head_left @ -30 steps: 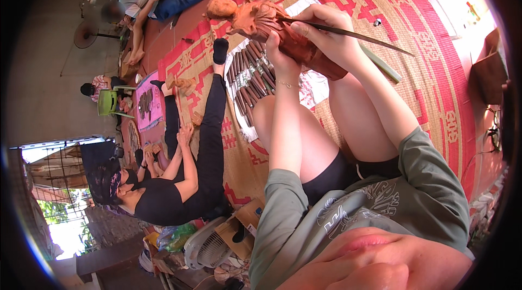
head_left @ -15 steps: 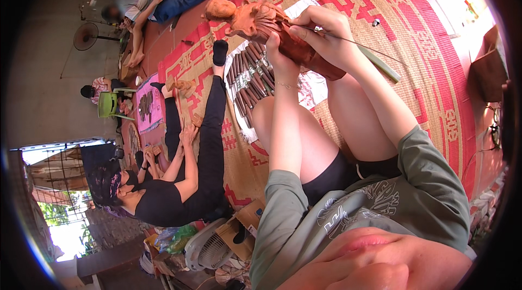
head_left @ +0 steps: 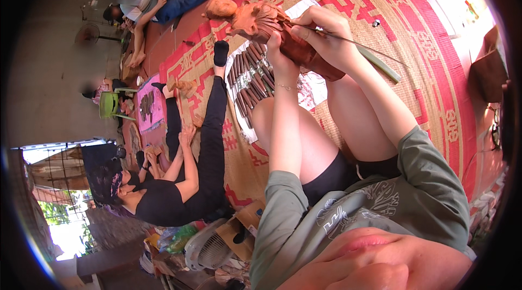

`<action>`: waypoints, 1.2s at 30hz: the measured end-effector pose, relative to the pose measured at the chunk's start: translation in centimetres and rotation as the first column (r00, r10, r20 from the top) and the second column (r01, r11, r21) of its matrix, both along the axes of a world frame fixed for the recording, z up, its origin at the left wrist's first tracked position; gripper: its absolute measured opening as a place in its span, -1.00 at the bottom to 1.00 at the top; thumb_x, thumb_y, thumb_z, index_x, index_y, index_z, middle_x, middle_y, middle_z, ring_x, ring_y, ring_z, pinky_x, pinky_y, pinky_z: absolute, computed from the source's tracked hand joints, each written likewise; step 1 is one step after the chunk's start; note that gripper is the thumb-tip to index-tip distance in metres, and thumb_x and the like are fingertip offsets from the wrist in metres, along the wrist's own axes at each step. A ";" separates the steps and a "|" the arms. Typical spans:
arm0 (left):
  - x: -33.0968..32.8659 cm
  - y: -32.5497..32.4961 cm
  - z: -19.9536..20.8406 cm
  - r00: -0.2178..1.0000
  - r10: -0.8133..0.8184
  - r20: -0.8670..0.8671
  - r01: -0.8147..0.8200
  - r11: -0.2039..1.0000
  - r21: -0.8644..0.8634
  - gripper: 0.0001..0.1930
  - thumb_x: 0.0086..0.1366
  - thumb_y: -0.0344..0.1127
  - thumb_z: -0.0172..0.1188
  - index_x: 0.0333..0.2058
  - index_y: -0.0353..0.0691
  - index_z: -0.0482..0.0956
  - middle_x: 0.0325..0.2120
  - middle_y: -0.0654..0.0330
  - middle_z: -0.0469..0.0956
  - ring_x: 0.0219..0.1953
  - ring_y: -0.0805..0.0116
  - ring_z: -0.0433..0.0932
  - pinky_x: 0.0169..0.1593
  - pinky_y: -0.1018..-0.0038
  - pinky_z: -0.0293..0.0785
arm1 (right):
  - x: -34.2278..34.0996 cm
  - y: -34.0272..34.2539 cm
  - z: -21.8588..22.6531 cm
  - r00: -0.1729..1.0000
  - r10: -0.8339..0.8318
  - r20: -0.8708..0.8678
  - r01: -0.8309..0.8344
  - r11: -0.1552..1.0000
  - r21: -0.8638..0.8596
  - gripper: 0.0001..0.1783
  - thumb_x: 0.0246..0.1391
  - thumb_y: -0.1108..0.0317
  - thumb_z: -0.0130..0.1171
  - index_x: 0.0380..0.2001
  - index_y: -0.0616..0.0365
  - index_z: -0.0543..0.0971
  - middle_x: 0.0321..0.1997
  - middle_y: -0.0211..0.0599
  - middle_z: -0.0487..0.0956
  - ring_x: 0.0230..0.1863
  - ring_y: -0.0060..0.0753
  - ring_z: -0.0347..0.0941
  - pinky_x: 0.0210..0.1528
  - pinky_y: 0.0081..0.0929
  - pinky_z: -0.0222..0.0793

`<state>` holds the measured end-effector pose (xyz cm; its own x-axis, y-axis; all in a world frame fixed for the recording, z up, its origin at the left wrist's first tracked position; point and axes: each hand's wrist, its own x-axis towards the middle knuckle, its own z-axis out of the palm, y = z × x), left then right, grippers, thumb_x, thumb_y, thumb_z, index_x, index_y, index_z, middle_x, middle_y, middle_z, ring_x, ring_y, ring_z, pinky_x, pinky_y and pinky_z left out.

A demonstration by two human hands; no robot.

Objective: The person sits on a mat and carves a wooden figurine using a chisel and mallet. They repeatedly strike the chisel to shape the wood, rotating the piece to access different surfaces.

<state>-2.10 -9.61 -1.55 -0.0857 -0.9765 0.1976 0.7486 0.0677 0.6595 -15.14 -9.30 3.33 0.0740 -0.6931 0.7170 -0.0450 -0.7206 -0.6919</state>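
- Above the person's raised knees, a clay figure [head_left: 272, 31] is held up over a red and tan woven mat [head_left: 429, 72].
- The left hand [head_left: 278, 49] grips the figure from below, fingers wrapped around its middle, thumb up against the reddish clay.
- The right hand [head_left: 323, 37] is closed on a thin stick tool [head_left: 359, 45], pinched like a pen; its tip meets the figure's head, and the long end points off to the right.
- The figure lies tilted, its rounded top end [head_left: 220, 7] toward the upper left, its darker base under the right hand.
- A green stick [head_left: 380, 65] lies on the mat just beside the right forearm.
- Below the figure, a row of dark carving tools [head_left: 253, 80] sits on a white cloth [head_left: 315, 86] on the mat, beside the left knee.
- To the left, another person in black [head_left: 179, 181] sits with legs stretched across the mat, both hands working a small piece.
- Farther up left, more people sit on the floor near a standing fan [head_left: 87, 33].
- At the lower edge, a white fan [head_left: 209, 246] and a cardboard box [head_left: 244, 224] stand close together.
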 end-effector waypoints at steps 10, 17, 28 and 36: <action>-1.2 -0.4 0.5 0.986 0.161 0.035 -0.159 0.986 -0.049 -0.65 0.11 -0.19 0.14 -0.19 -0.29 0.38 -0.42 0.18 0.47 -0.40 0.41 0.49 -0.30 0.51 0.46 | -0.3 0.3 -0.3 0.999 -0.039 0.008 0.038 0.993 0.113 -0.94 0.01 0.51 0.21 -0.45 0.26 0.53 -0.50 -0.41 0.55 -0.46 -0.70 0.40 -0.37 -0.69 0.30; -1.0 0.1 1.6 0.960 0.272 -0.062 -0.278 0.952 -0.132 -0.65 0.02 -0.32 0.24 -0.22 -0.30 0.42 -0.40 0.20 0.48 -0.41 0.44 0.49 -0.30 0.53 0.43 | -0.4 -0.6 -1.5 0.999 -0.025 -0.025 0.027 0.996 0.087 -0.92 0.04 0.45 0.20 -0.43 0.24 0.55 -0.54 -0.36 0.57 -0.51 -0.66 0.44 -0.43 -0.72 0.34; -3.0 -1.9 0.7 0.889 0.424 -0.175 -0.445 0.890 -0.104 -0.60 -0.25 -0.46 0.42 -0.36 -0.31 0.48 -0.47 0.20 0.54 -0.36 0.41 0.52 -0.22 0.46 0.47 | -2.5 -3.6 -2.5 0.990 -0.132 -0.059 0.135 0.989 0.063 -0.87 0.02 0.51 0.18 -0.47 0.41 0.51 -0.56 -0.19 0.56 -0.54 -0.49 0.45 -0.45 -0.62 0.34; -2.6 -1.2 1.0 0.894 0.429 -0.129 -0.437 0.898 -0.042 -0.61 -0.30 -0.46 0.46 -0.42 -0.32 0.49 -0.55 0.20 0.53 -0.45 0.42 0.53 -0.35 0.48 0.49 | -8.2 -9.8 -5.4 0.976 -0.057 -0.210 0.099 0.976 0.196 -0.78 0.03 0.36 0.20 -0.52 0.33 0.48 -0.54 -0.22 0.56 -0.48 -0.47 0.46 -0.34 -0.57 0.37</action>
<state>-4.66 -10.77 -0.55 0.3698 -0.8953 0.2483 0.7038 0.4444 0.5542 -23.30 -19.07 -2.02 0.1422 -0.8327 0.5352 -0.2491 -0.5534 -0.7948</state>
